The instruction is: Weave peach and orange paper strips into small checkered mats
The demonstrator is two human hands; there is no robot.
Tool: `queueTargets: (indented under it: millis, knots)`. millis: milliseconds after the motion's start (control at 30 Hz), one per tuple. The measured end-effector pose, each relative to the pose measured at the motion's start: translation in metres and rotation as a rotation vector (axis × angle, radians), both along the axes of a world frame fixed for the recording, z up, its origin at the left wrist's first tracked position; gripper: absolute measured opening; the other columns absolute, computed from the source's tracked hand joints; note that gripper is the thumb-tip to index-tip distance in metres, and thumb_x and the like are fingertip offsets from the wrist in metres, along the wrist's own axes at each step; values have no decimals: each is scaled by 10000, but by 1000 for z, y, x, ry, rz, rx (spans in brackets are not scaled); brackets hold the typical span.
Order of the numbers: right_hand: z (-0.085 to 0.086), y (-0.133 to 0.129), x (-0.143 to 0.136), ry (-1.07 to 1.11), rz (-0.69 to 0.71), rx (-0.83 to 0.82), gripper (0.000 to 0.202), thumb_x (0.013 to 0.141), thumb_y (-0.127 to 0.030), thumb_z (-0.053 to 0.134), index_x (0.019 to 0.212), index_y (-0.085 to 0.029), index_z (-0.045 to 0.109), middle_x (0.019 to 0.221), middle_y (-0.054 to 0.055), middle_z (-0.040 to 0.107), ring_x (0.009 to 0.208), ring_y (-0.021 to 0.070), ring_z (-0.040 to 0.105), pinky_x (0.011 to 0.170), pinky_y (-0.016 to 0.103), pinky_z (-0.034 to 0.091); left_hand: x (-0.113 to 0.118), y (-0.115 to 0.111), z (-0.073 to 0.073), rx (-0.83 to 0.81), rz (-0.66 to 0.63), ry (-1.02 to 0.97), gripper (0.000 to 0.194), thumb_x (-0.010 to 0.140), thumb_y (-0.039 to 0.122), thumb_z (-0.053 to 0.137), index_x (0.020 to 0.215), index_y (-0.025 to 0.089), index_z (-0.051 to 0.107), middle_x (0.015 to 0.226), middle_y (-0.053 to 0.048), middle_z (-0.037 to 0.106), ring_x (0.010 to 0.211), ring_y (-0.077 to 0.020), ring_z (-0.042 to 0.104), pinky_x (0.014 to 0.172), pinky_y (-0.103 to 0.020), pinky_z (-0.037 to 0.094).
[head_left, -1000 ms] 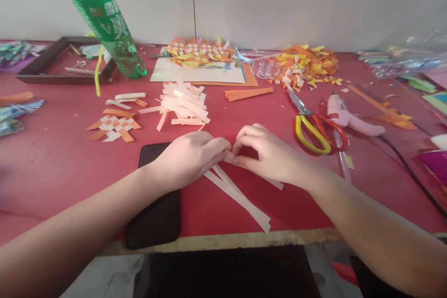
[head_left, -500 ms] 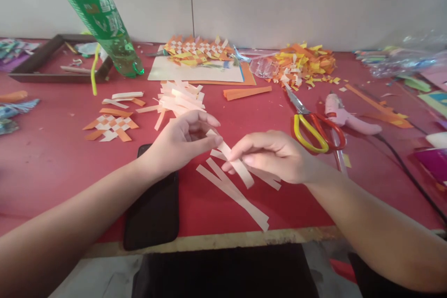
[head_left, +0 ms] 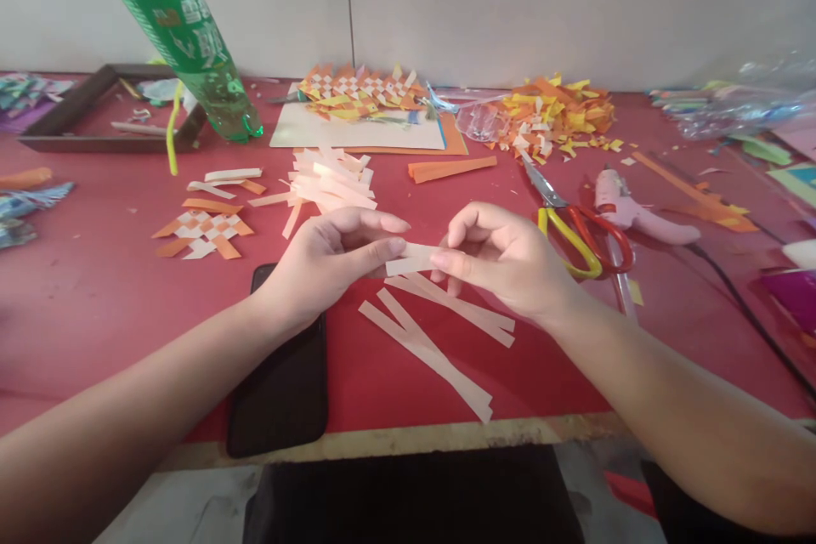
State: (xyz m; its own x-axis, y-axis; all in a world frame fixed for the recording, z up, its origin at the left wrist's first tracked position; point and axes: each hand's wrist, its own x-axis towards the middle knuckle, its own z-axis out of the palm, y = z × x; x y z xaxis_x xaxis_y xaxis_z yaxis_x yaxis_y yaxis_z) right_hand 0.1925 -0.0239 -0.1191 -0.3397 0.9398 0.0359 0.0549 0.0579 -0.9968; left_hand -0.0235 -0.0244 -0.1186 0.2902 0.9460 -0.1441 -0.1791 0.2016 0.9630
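A pale paper strip (head_left: 411, 264), bent back over itself, is stretched between my two hands above the red table. My left hand (head_left: 341, 259) pinches its left end between thumb and fingers. My right hand (head_left: 503, 259) pinches the other end, its fingers curled behind. Under and in front of my hands, several loose pale paper strips (head_left: 433, 357) lie crossed in pairs. Beyond my left hand is a heap of pale strips (head_left: 328, 178). A woven orange and white paper piece (head_left: 205, 229) lies to the left.
A black phone (head_left: 280, 391) lies below my left wrist. Scissors (head_left: 574, 229) and a pink glue gun (head_left: 641, 211) with a cord are at right. Behind stand a green bottle (head_left: 197, 42), a dark frame (head_left: 51, 115) and a pile of orange and yellow paper scraps (head_left: 554, 115).
My right hand has moved slightly up and right. The strip, slanted down to the right before, is now folded over and lies nearly level between both hands.
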Motion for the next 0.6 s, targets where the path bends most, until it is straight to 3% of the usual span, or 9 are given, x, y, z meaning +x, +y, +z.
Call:
queueTargets:
  millis: [167,333,600]
  knots:
    - [-2,1,-1,13,-42,-7,285,768,-247,829,831,-195,555,716,-8,727,563,126,700,507,219,573,-1,-1,-2,43,64,22,160,857,346,744,936,215,790,838,5,743,788,-115,705,742,-207,605]
    - [-3,0,1,-34,-50,41,208,824,-232,773,828,-193,568,734,-8,724,569,117,705,541,224,591,-2,-2,-2,197,21,180,312,739,263,856,1032,202,766,933,-13,786,841,-141,740,777,-204,595]
    - [-4,-2,1,-92,-24,132,129,886,-212,698,836,-202,580,748,0,721,673,140,737,613,244,608,-2,-2,1,166,-38,224,236,742,272,854,905,171,716,820,-18,791,779,-158,764,720,-204,595]
